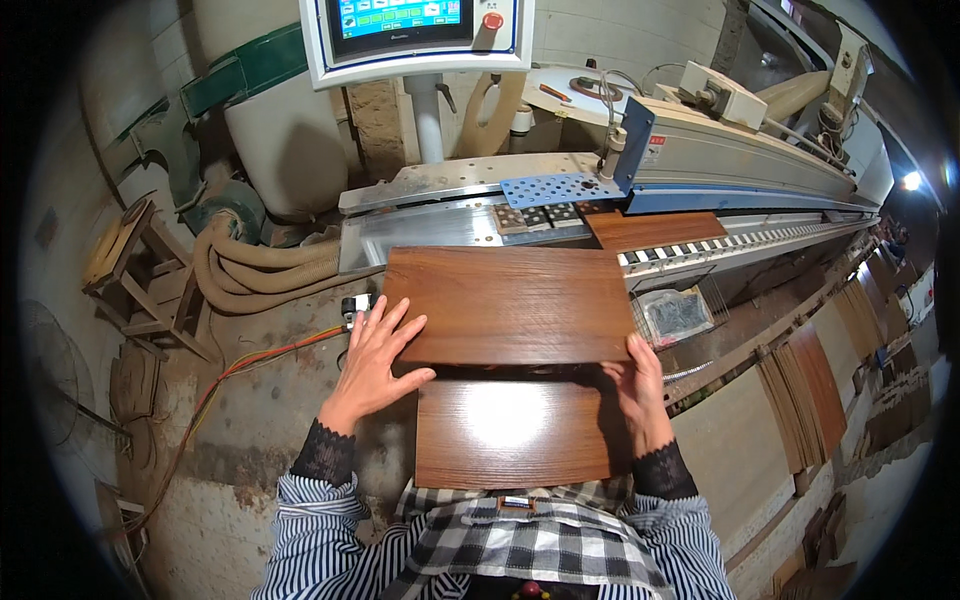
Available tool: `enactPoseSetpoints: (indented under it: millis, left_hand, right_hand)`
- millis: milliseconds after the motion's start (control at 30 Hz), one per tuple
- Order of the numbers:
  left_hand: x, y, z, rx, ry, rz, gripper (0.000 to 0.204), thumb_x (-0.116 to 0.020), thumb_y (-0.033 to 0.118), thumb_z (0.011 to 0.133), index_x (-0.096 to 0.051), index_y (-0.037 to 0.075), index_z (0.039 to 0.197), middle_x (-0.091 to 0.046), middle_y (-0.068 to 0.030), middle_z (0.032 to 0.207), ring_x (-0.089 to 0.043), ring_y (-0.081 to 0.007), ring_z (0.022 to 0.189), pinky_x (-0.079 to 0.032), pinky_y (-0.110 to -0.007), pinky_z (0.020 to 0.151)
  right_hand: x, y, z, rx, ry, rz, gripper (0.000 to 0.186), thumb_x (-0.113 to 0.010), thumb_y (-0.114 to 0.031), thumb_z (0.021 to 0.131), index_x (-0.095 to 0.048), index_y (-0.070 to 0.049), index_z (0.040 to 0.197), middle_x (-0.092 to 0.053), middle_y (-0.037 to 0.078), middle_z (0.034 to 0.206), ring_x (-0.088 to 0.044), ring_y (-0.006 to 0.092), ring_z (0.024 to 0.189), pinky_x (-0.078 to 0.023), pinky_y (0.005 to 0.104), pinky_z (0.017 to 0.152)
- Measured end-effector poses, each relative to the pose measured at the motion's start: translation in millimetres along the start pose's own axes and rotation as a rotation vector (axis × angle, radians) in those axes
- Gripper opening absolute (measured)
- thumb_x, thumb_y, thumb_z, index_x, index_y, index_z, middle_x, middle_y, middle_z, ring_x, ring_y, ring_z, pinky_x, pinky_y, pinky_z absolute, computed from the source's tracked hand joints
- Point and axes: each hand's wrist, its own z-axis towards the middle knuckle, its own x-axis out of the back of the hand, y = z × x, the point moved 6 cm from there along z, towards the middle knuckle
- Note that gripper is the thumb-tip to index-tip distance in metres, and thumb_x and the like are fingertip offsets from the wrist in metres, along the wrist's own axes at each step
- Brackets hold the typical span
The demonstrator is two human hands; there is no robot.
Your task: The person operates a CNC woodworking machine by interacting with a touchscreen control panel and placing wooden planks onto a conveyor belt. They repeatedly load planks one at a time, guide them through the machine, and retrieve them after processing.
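The left hand (375, 360) lies flat, fingers wide; the right hand (640, 385) grips the top board (510, 305). It could slide and pinch.

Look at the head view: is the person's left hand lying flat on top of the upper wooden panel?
Yes: the left hand rests palm down, fingers spread, on the upper wooden panel near its left corner.

Metal machine bed (440, 225) carries brown wood panel (655, 230); nearer panel (510, 300) overlaps lower panel (510, 435).
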Motion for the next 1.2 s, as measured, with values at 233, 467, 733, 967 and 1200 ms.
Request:
enactPoseSetpoints:
  millis: [233,467,733,967,1200]
  left_hand:
    - [-20.0,-59.4,27.8,0.144,0.224,0.153,0.041,-0.059,0.032,0.093,-0.060,0.015,0.130,-0.050,-0.0140,0.141,-0.040,-0.0341,0.135,-0.023,-0.051,0.114]
    - [-18.3,-73.0,67.5,0.129,0.328,0.124,0.040,-0.065,0.036,0.088,-0.067,0.009,0.118,-0.060,-0.0113,0.127,-0.051,-0.0318,0.119,-0.033,-0.047,0.107]
    - [-26.3,-51.3,87.5,0.136,0.423,0.283,0.043,-0.069,0.044,0.083,-0.068,0.007,0.105,-0.060,-0.0048,0.104,-0.051,-0.0250,0.101,-0.038,-0.041,0.089]
    - [-27.1,-71.7,84.8,0.147,0.313,0.256,0.061,-0.067,0.051,0.083,-0.058,0.009,0.128,-0.049,-0.0157,0.136,-0.042,-0.0318,0.128,-0.025,-0.048,0.111]
    - [-31.7,-82.5,82.8,0.297,0.161,0.131,0.072,-0.065,0.053,0.083,-0.049,0.011,0.140,-0.032,-0.0205,0.153,-0.029,-0.0337,0.142,-0.015,-0.046,0.118]
  right_hand:
    - [-41.0,3.1,8.8,-0.036,-0.082,0.204,0.051,-0.055,-0.023,0.099,-0.040,-0.002,0.143,-0.059,0.017,0.128,-0.060,0.0279,0.115,-0.050,0.0373,0.096]
    - [70.5,1.4,-67.6,0.207,0.208,-0.711,0.039,-0.056,-0.017,0.097,-0.054,0.003,0.130,-0.063,0.017,0.121,-0.061,0.0219,0.110,-0.048,0.0338,0.093]
    - [150.4,70.6,-138.3,0.104,0.346,-0.758,0.042,-0.061,-0.025,0.096,-0.057,0.005,0.124,-0.063,0.013,0.119,-0.058,0.0189,0.107,-0.044,0.0320,0.096]
    - [138.7,68.2,-142.6,0.194,0.456,-0.737,0.030,-0.064,-0.024,0.094,-0.058,0.003,0.107,-0.064,0.008,0.097,-0.057,0.0135,0.088,-0.047,0.0306,0.081]
    - [138.0,54.6,-142.2,0.230,0.572,-1.067,0.028,-0.063,-0.025,0.095,-0.057,0.002,0.091,-0.062,0.012,0.081,-0.056,0.0204,0.072,-0.047,0.0353,0.069]
